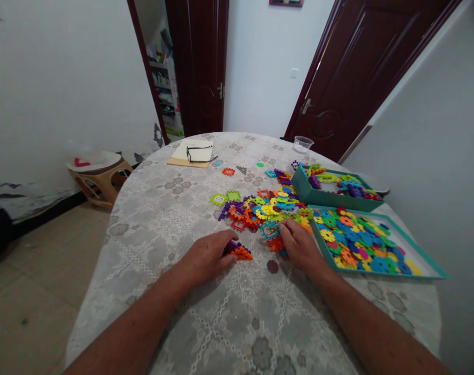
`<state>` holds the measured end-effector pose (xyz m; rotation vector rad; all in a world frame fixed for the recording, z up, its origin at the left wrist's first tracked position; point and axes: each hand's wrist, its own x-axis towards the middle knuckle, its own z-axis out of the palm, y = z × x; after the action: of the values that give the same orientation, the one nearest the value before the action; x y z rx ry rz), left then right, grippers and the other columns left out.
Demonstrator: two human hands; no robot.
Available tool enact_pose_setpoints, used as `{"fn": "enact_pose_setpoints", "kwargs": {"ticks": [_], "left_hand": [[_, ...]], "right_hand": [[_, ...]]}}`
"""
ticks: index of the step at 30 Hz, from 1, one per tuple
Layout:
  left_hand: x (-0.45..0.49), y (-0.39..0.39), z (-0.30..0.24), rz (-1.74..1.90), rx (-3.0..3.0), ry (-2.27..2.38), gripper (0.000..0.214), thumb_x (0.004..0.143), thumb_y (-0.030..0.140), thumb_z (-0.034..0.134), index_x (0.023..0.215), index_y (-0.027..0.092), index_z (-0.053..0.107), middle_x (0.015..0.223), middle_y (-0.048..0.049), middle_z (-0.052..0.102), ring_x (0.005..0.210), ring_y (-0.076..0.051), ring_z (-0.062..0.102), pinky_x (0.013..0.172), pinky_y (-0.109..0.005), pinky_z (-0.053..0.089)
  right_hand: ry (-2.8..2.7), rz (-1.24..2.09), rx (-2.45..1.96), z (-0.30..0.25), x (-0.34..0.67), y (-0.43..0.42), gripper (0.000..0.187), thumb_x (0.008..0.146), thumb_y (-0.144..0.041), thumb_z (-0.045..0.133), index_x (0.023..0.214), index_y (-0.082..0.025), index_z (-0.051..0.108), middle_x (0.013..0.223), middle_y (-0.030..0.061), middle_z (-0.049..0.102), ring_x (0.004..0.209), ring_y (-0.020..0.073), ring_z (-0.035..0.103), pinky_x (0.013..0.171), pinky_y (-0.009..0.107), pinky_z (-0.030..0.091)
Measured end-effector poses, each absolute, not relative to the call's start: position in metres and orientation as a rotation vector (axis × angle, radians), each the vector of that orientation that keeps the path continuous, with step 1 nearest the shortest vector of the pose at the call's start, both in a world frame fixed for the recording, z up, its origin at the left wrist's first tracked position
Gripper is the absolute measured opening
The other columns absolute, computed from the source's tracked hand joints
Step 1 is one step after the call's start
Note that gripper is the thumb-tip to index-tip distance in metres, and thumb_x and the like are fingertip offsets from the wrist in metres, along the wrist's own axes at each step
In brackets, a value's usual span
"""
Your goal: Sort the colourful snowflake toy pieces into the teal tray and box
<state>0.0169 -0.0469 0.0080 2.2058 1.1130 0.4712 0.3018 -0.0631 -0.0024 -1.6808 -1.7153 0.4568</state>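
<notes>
My left hand is closed around a few joined toothed plastic building pieces, purple and orange, held just above the cloth. My right hand is at the near edge of a loose pile of colourful plastic pieces. Its thumb and forefinger pinch the edge of a teal toothed square frame; its other fingers are hidden. Under that frame lies an orange-red piece. Between the two hands, a dark reddish disc lies on the cloth.
To the right, a teal tray holds many gear-like discs. Behind it stands a teal box of mixed pieces. Glasses rest on a notebook at the back left. A clear plastic bowl is near the far edge.
</notes>
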Motion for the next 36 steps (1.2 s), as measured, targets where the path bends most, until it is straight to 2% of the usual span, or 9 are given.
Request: {"fn": "enact_pose_setpoints", "kwargs": {"ticks": [4,9,13,15,18,24,30,32,36], "left_hand": [[0.016,-0.045,0.01,0.458,2.137,1.141,0.026,0.089,0.033,0.068,0.114,0.027,0.064,0.097,-0.0036,0.072,0.083,-0.02,0.062,0.073,-0.03,0.041],[0.016,-0.045,0.014,0.504,2.085,1.131,0.027,0.091,0.034,0.067,0.116,0.025,0.061,0.093,-0.0022,0.07,0.08,-0.019,0.061,0.072,-0.029,0.041],[0.018,-0.046,0.016,0.528,2.054,1.096,0.035,0.091,0.037,0.069,0.123,0.024,0.06,0.086,-0.0008,0.068,0.076,-0.018,0.059,0.071,-0.029,0.041],[0.021,-0.047,0.016,0.531,2.046,1.056,0.04,0.092,0.038,0.068,0.128,0.024,0.059,0.085,0.0,0.067,0.075,-0.017,0.059,0.07,-0.029,0.041],[0.024,-0.049,0.011,0.547,2.04,1.045,0.047,0.092,0.039,0.068,0.136,0.026,0.057,0.091,-0.0011,0.07,0.077,-0.017,0.06,0.074,-0.03,0.044],[0.03,-0.049,-0.001,0.529,2.016,0.991,0.046,0.092,0.039,0.069,0.135,0.027,0.058,0.101,-0.0031,0.072,0.085,-0.018,0.064,0.079,-0.03,0.047],[0.03,-0.05,0.001,0.466,2.076,1.069,0.028,0.094,0.031,0.061,0.121,0.025,0.065,0.103,-0.0044,0.073,0.091,-0.02,0.066,0.085,-0.032,0.048],[0.028,-0.05,0.0,0.436,2.118,1.064,0.023,0.094,0.029,0.06,0.116,0.025,0.066,0.103,-0.0043,0.073,0.092,-0.02,0.066,0.085,-0.032,0.048],[0.027,-0.05,-0.002,0.419,2.153,1.049,0.021,0.092,0.026,0.059,0.112,0.026,0.065,0.104,-0.0038,0.073,0.092,-0.02,0.065,0.084,-0.032,0.048]], "right_hand": [[-1.737,0.403,-1.687,-0.001,0.304,-0.062,0.026,0.104,-0.039,0.044,0.092,-0.023,0.061,0.088,0.0038,0.067,0.083,0.0225,0.062,0.075,0.034,0.046],[-1.827,0.147,-1.435,0.005,0.295,-0.07,0.018,0.101,-0.03,0.048,0.105,-0.021,0.064,0.109,0.0117,0.068,0.106,0.0277,0.063,0.097,0.044,0.048],[-1.997,0.461,-1.325,0.011,0.276,-0.087,0.027,0.1,-0.03,0.057,0.124,-0.022,0.063,0.108,0.0093,0.07,0.09,0.0225,0.066,0.085,0.038,0.053],[-2.045,0.668,-1.274,0.013,0.265,-0.094,0.036,0.097,-0.029,0.062,0.132,-0.023,0.062,0.112,0.0083,0.073,0.091,0.0214,0.067,0.084,0.035,0.053],[-2.027,0.858,-1.243,0.013,0.255,-0.095,0.031,0.095,-0.022,0.062,0.125,-0.025,0.067,0.111,0.0039,0.075,0.095,0.0199,0.069,0.084,0.031,0.052],[-1.945,0.861,-1.418,0.033,0.269,-0.087,0.019,0.084,-0.013,0.059,0.097,-0.023,0.069,0.085,-0.0024,0.072,0.077,0.0157,0.064,0.066,0.024,0.045],[-1.986,0.527,-1.558,0.078,0.321,-0.039,0.012,0.087,-0.02,0.059,0.094,-0.022,0.068,0.083,-0.0005,0.07,0.073,0.0168,0.061,0.062,0.026,0.042],[-1.922,0.441,-1.617,0.091,0.346,-0.003,0.015,0.088,-0.024,0.061,0.099,-0.021,0.071,0.082,0.0006,0.071,0.072,0.0174,0.062,0.061,0.026,0.042],[-1.615,0.239,-1.953,0.114,0.397,0.082,0.022,0.087,-0.028,0.067,0.105,-0.019,0.075,0.065,-0.0012,0.067,0.058,0.016,0.059,0.056,0.025,0.041]]}}
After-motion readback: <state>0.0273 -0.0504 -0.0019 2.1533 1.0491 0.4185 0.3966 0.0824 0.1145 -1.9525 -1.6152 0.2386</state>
